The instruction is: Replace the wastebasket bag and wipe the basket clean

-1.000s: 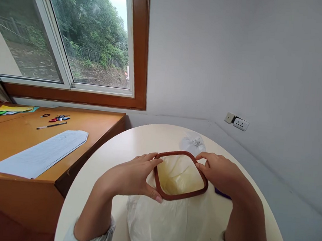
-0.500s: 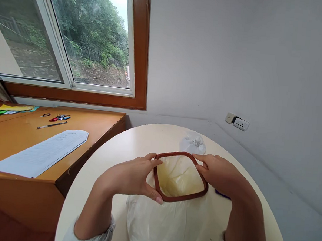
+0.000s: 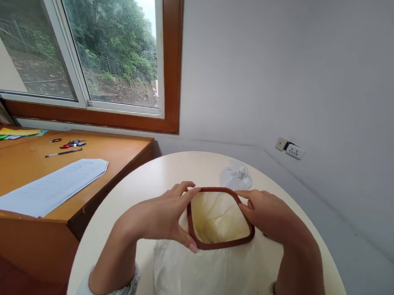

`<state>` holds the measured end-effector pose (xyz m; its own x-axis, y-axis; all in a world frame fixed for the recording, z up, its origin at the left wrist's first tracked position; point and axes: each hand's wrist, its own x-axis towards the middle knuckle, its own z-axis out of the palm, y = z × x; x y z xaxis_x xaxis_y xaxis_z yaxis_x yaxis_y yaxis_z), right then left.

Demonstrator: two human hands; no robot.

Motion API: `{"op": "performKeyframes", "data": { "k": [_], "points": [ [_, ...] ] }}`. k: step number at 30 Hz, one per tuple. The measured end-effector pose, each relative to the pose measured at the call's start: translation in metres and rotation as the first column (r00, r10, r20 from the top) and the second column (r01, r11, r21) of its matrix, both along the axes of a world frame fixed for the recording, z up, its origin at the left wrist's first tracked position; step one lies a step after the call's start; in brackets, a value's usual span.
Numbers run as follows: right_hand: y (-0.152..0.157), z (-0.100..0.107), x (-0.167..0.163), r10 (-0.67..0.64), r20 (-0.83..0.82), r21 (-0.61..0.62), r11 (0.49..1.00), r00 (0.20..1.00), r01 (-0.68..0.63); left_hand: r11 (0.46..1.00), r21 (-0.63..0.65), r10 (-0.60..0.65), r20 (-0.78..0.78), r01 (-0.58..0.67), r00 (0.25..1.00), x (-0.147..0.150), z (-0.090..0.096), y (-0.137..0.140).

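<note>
A trash bin lined with a thin whitish garbage bag (image 3: 200, 275) stands before me on the round table. Its bag hangs down over the outside, and the yellowish inside shows through the opening. Around the mouth sits a rounded square brown rim ring (image 3: 225, 247). My left hand (image 3: 164, 215) spans the ring's left side, thumb at the near left corner and index finger at the far left corner. At the far right side, my right hand (image 3: 263, 212) pinches the ring, index finger stretched along its edge. The undersides of both grips are hidden.
A knotted white plastic bag (image 3: 236, 175) lies behind the bin on the cream table (image 3: 178, 168). To the left, a wooden desk (image 3: 128, 149) holds paper sheets (image 3: 49, 186), a pen (image 3: 63, 153) and scissors (image 3: 71, 144). Wall sockets (image 3: 295, 151) are at right.
My left fingers have shifted from over the ring's inner edge to its far left corner. The ring's near edge sits slightly lower. My right hand has barely moved.
</note>
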<state>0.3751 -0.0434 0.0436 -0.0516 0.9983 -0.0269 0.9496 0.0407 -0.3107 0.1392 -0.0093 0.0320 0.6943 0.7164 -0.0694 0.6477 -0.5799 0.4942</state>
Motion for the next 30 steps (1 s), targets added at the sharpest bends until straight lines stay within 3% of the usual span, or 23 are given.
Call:
{"op": "performKeyframes", "data": {
  "k": [18,30],
  "points": [
    [0.0055,-0.0029,0.0010,-0.020,0.023,-0.031,0.999,1.000,0.021,0.997,-0.042,-0.064,0.056,0.066,0.996,-0.0009,0.0007,0.0026],
    [0.0093,-0.0047,0.0016,0.018,-0.076,-0.046,0.999,0.997,-0.021,0.997,-0.072,-0.018,-0.030,0.016,0.999,-0.0053,-0.0004,0.0056]
  ]
}}
